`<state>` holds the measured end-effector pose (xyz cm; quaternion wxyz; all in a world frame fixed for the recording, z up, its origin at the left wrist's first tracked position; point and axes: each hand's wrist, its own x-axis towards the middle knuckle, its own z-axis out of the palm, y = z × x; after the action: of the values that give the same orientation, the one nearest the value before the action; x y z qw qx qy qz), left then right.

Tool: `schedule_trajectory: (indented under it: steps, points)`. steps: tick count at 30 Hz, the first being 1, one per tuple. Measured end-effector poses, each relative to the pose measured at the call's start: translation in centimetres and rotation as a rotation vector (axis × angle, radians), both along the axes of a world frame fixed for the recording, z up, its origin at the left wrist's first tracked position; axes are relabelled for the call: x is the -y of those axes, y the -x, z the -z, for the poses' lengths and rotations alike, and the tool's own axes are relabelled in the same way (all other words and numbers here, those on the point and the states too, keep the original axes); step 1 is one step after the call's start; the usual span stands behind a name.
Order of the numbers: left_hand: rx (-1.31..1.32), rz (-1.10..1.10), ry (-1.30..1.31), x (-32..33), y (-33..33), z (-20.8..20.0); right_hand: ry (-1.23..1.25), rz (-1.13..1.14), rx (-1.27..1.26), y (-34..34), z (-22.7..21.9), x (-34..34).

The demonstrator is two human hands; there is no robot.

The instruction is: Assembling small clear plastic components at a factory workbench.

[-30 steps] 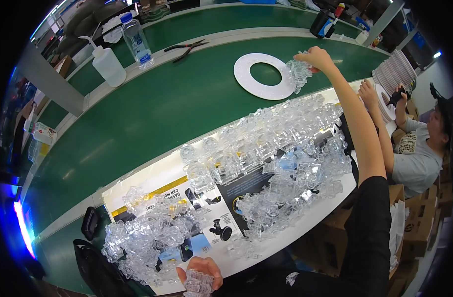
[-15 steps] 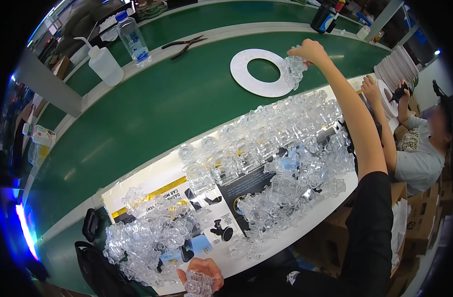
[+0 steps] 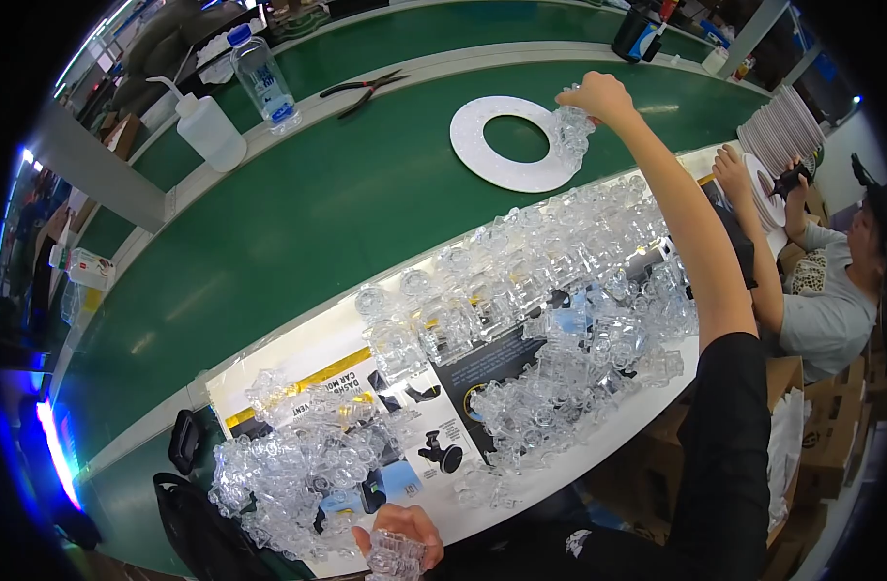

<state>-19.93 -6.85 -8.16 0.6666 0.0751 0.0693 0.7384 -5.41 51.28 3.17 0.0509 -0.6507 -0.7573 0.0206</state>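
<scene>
At the far side, my right hand [image 3: 600, 101] is closed on a clear plastic part [image 3: 571, 137] at the right edge of a flat white ring [image 3: 470, 155]. Part of its grip is hidden behind the hand. Near the lower edge, my left hand [image 3: 410, 528] curls around another clear plastic part [image 3: 395, 557]. Between the hands, rows of similar clear parts [image 3: 482, 300] stand along the far edge of a printed white board [image 3: 289, 360]. Two loose heaps of them, a left heap [image 3: 298, 465] and a right heap [image 3: 550, 397], lie nearer me.
On the green bench [image 3: 298, 232] are a squeeze bottle [image 3: 211, 134], a water bottle [image 3: 264, 82] and pliers [image 3: 364, 92]. A black bag [image 3: 197, 528] sits at lower left. A co-worker [image 3: 831, 310] works at right beside stacked white rings [image 3: 782, 131]; cardboard boxes [image 3: 831, 445] stand below.
My right hand has shifted slightly left over the clear part at the ring, its fingers drawn closer together. My left hand keeps its hold. The whole view has moved slightly.
</scene>
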Motion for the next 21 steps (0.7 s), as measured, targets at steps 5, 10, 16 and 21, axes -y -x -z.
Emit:
schedule_trajectory:
  steps: [5,10,16,21]
  points:
    - [0.001,0.003,-0.017,-0.1,0.0,0.3,-0.065,-0.013,0.028,0.0,0.9,-0.4]
    - [0.010,0.015,-0.041,-0.2,0.0,0.1,-0.329,-0.064,0.004,-0.8,3.0,-0.8]
    - [-0.032,0.054,-0.064,0.1,0.3,0.6,0.047,-0.067,0.053,0.5,0.8,0.6]
    - [-0.005,0.038,-0.040,-0.5,0.0,0.2,-0.062,-0.050,0.083,-0.8,-1.9,1.6]
